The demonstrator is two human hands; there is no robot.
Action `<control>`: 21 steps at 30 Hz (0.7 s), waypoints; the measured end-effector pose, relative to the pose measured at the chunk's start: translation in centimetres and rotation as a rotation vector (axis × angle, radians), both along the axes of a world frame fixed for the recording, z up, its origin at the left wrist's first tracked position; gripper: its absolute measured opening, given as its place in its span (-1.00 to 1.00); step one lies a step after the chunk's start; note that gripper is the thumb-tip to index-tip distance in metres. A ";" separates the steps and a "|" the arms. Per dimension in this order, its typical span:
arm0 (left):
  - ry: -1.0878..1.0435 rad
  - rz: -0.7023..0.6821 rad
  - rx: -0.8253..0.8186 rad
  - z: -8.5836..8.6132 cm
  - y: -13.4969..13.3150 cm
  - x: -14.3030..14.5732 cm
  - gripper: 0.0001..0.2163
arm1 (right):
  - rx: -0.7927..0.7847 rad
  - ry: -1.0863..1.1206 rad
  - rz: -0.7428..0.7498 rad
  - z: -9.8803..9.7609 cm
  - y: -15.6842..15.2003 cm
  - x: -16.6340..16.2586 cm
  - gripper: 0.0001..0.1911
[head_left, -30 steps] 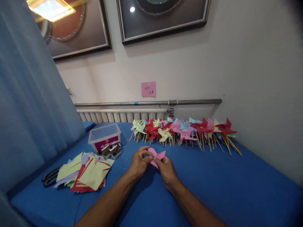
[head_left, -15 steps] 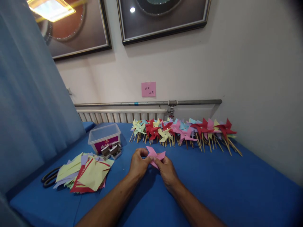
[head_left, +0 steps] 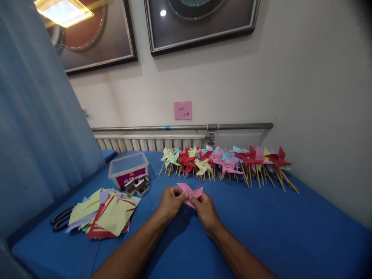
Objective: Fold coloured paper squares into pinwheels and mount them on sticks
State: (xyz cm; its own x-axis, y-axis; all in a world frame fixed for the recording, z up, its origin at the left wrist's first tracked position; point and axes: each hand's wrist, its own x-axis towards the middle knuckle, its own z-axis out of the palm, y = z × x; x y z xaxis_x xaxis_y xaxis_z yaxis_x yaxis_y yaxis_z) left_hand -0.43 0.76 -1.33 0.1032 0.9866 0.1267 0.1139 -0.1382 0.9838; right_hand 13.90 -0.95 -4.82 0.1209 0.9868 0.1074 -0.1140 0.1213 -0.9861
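Observation:
A pink paper pinwheel piece (head_left: 190, 192) is held just above the blue tabletop (head_left: 261, 224) between both hands. My left hand (head_left: 171, 202) pinches its left side with fingers curled. My right hand (head_left: 205, 209) pinches its right side, fingers closed on the paper. Behind it, a long row of finished pinwheels (head_left: 226, 162) in red, pink, yellow and light blue on wooden sticks lies along the wall.
A stack of cut coloured paper squares (head_left: 106, 211) lies at the left, with black scissors (head_left: 61, 219) beside it. A clear plastic box (head_left: 128, 168) and small boxes of pins (head_left: 137, 186) stand behind the stack. A blue curtain (head_left: 37, 128) hangs at the left.
My left fingers have folded the pink paper's flap down toward its centre; both hands stay in the same place.

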 end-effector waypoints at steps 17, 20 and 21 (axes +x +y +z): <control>0.032 0.011 0.018 -0.4 0.0 0.0 -0.62 | 0.013 0.016 -0.026 -0.3 0.1 0.0 -0.68; 0.027 0.009 0.013 -0.4 0.0 -0.1 -0.60 | 0.013 0.009 -0.022 -0.1 0.0 0.0 -0.69; 0.026 0.006 0.010 -0.3 0.0 -0.1 -0.60 | 0.014 0.008 -0.023 -0.1 0.0 0.0 -0.69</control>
State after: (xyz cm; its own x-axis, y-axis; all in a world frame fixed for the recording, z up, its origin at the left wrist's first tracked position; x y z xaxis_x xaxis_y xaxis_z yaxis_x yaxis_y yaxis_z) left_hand -0.52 0.78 -1.68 0.1009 0.9859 0.1333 0.1406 -0.1468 0.9791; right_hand 13.95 -0.97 -4.94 0.1439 0.9823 0.1198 -0.1184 0.1373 -0.9834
